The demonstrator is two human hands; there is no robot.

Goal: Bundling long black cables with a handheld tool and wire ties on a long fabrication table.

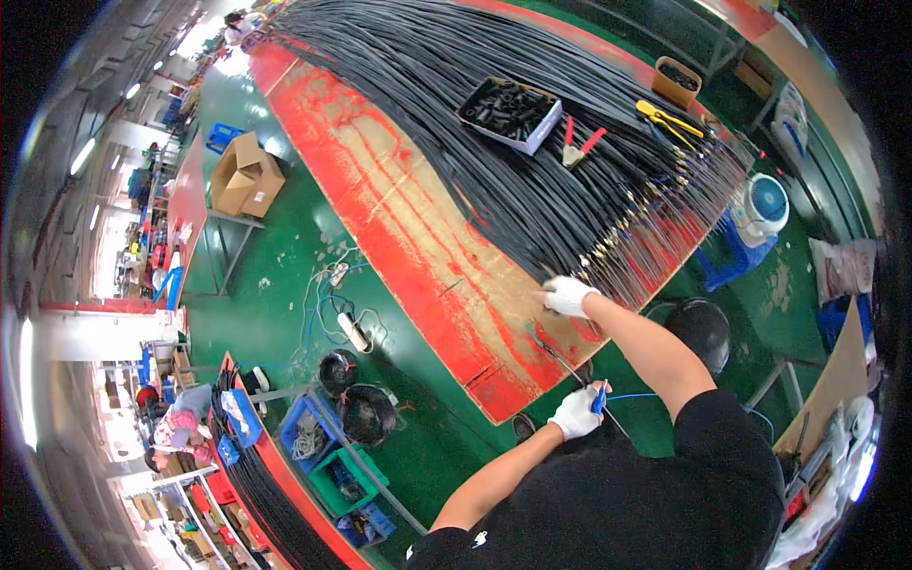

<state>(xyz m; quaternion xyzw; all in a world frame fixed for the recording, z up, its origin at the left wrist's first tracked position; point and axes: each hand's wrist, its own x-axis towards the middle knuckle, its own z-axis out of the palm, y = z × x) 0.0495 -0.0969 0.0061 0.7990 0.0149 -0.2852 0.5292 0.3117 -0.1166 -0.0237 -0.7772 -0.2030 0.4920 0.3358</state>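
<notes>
My left hand [575,413], in a white glove, is closed near the table's front corner around a small blue-handled tool [598,397]. A thin dark cable or rod [560,361] runs past that hand from the tabletop toward my body. Farther forward, my right hand [567,295], also gloved in white, has its fingers curled at the near edge of a wide bundle of black cables [532,214]; what they grip is too small to make out. Stripped cable ends [627,233] with pale and coloured tips fan out beyond it.
On the cables lie a box of black parts [511,109], red-handled pliers [578,142] and a yellow-handled tool [670,119]. A small carton [676,82] sits behind. Right of the red table [418,328] are a blue stool [736,252] and a black bucket [698,334]. Crates [342,480] stand left.
</notes>
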